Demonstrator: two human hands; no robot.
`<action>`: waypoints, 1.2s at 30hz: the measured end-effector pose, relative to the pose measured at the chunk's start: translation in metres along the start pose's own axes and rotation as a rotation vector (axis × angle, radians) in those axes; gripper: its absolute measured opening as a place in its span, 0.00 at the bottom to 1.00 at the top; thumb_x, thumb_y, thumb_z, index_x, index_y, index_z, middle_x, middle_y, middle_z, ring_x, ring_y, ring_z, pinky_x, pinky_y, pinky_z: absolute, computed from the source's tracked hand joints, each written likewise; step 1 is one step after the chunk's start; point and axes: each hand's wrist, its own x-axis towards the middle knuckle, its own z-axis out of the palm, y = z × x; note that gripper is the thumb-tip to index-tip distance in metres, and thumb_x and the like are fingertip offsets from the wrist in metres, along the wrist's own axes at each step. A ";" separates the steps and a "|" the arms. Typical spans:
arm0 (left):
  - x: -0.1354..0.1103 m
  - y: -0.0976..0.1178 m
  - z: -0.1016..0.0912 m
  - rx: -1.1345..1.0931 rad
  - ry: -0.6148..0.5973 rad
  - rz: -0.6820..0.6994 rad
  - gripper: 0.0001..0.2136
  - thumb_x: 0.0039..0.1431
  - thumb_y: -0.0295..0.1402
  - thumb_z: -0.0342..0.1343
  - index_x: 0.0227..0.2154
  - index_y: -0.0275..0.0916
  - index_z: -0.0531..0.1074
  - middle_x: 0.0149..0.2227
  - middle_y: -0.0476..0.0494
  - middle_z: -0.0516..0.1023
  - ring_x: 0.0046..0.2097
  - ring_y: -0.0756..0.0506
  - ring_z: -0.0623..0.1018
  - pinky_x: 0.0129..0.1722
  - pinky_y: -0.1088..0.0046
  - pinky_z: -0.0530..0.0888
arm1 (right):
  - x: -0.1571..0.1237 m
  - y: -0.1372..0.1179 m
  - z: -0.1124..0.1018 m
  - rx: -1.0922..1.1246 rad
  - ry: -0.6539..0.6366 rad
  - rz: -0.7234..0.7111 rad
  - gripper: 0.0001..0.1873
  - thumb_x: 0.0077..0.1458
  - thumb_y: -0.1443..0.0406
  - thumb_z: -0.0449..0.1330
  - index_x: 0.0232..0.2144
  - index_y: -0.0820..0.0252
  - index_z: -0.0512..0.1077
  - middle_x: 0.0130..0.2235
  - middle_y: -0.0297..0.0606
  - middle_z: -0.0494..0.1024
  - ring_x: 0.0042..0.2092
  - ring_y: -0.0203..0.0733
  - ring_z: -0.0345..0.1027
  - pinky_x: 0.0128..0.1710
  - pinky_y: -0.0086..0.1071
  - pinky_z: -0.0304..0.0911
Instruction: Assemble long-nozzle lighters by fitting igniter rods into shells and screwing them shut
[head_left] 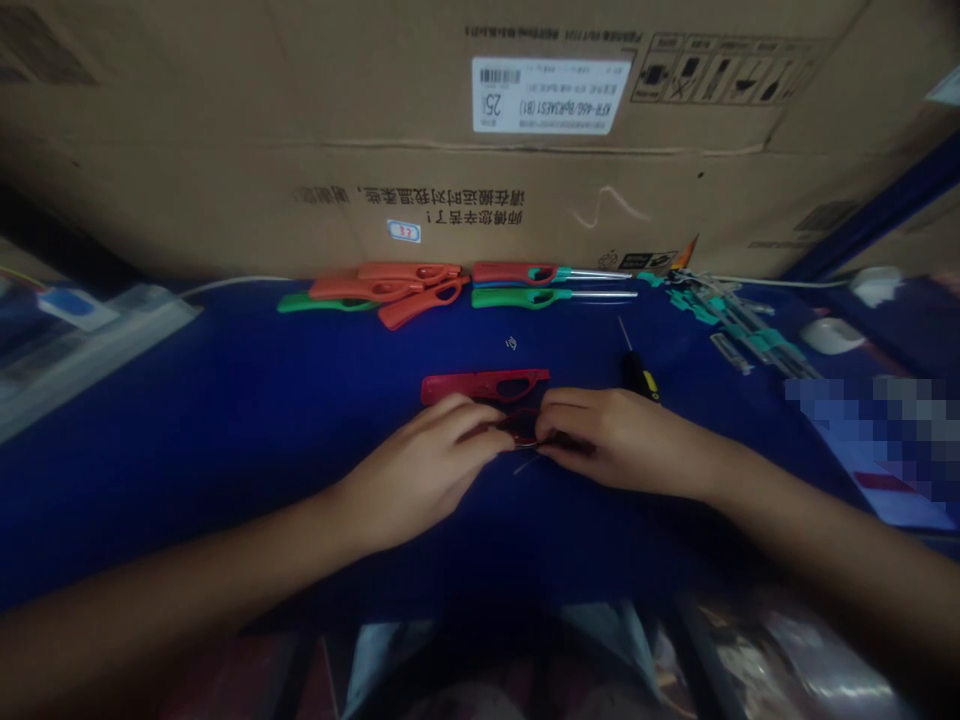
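Observation:
My left hand (431,465) and my right hand (611,435) meet over the middle of the blue table, each with its fingers closed in a pinch. Between them is a dark red lighter casing (529,424), mostly hidden by my fingers. A thin wire-like strand (526,464) sticks out below it. Just beyond my fingertips lies a red lighter casing half (484,384) with a trigger opening. A black and yellow screwdriver (639,376) rests behind my right hand, its shaft pointing away. Some tiny metal pieces (511,343) lie farther back.
Along the back, orange lighter casings (386,287) overlap a green one. Beside them are lighters with metal tubes (555,296). Several teal-and-metal lighter parts (750,325) are heaped at right, near a white object (832,335). A cardboard box (300,120) walls off the back.

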 end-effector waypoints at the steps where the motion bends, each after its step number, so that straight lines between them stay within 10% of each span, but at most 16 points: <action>1: 0.000 0.000 0.000 0.005 0.002 0.004 0.14 0.69 0.24 0.49 0.51 0.41 0.74 0.53 0.42 0.74 0.55 0.42 0.71 0.58 0.60 0.73 | 0.000 0.000 0.000 -0.014 0.000 0.000 0.03 0.63 0.69 0.58 0.38 0.59 0.72 0.40 0.38 0.74 0.37 0.37 0.71 0.36 0.29 0.63; 36: 0.002 -0.008 0.003 0.020 0.091 0.120 0.14 0.68 0.25 0.53 0.54 0.39 0.72 0.51 0.45 0.79 0.52 0.43 0.74 0.55 0.64 0.76 | -0.002 -0.002 -0.001 -0.528 -0.072 -0.211 0.10 0.64 0.74 0.51 0.43 0.65 0.71 0.38 0.40 0.74 0.29 0.38 0.64 0.28 0.34 0.57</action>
